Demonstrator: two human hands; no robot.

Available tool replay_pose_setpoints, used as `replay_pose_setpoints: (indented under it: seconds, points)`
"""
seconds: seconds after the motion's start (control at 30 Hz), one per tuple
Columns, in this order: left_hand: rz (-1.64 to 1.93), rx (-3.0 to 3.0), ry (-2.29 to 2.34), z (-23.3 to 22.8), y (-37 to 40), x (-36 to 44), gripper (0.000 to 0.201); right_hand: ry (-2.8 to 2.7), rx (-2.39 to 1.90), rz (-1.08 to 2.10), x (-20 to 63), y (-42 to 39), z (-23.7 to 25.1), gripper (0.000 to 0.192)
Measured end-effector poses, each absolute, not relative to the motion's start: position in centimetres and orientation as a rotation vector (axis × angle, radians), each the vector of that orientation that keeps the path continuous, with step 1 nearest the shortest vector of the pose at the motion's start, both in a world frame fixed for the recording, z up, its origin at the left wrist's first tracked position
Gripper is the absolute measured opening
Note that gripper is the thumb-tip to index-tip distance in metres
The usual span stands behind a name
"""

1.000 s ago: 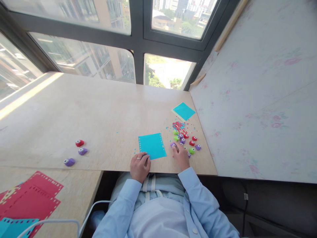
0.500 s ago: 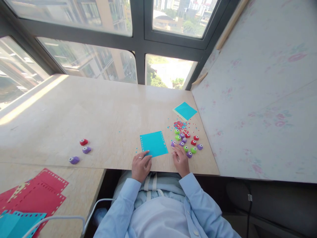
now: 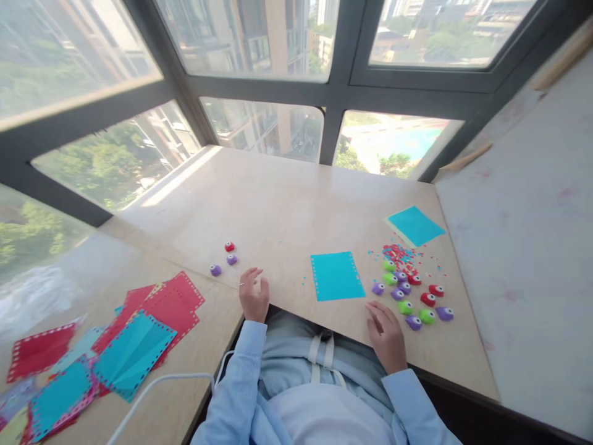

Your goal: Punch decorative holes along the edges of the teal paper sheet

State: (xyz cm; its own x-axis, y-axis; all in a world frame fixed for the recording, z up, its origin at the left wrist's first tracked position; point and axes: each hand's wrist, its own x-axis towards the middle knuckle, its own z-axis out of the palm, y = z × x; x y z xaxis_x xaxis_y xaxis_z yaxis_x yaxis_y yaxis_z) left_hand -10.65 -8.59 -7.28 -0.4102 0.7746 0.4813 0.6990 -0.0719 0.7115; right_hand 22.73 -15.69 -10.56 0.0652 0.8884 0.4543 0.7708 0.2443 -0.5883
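Head view: blue sheet (image 3: 338, 277) flat on bench (image 3: 273, 204); left and right edges holed, near and far plain, perhaps half done. Left hand (image 3: 254, 293) empty, fingers loosely parted; right hand (image 3: 386, 334) likewise, beside sheet's corner

A light blue shirt (image 3: 419, 398) hangs open over a whitish top (image 3: 333, 411), above pale trousers (image 3: 287, 346) with cream cords (image 3: 315, 350); the left hand (image 3: 254, 298) wears a ring (image 3: 241, 283).
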Motion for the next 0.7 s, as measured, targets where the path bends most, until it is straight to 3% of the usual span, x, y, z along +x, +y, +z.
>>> replay_pose_setpoints:
  seconds: [0.17,0.37,0.7]
  points:
    - [1.392,1.440,2.477,-7.9,-7.3,-15.7,0.034,-1.979,-1.467,0.063,22.0,-16.2,-10.5,0.035]
    - [1.227,1.449,2.505,-8.5,-5.2,-17.0,0.049,-2.019,-1.471,0.061,21.9,-15.9,-10.2,0.031]
    - [1.076,1.643,2.341,-8.2,-4.3,-16.3,0.028,-1.926,-1.515,0.162,21.8,-16.0,-9.8,0.030]
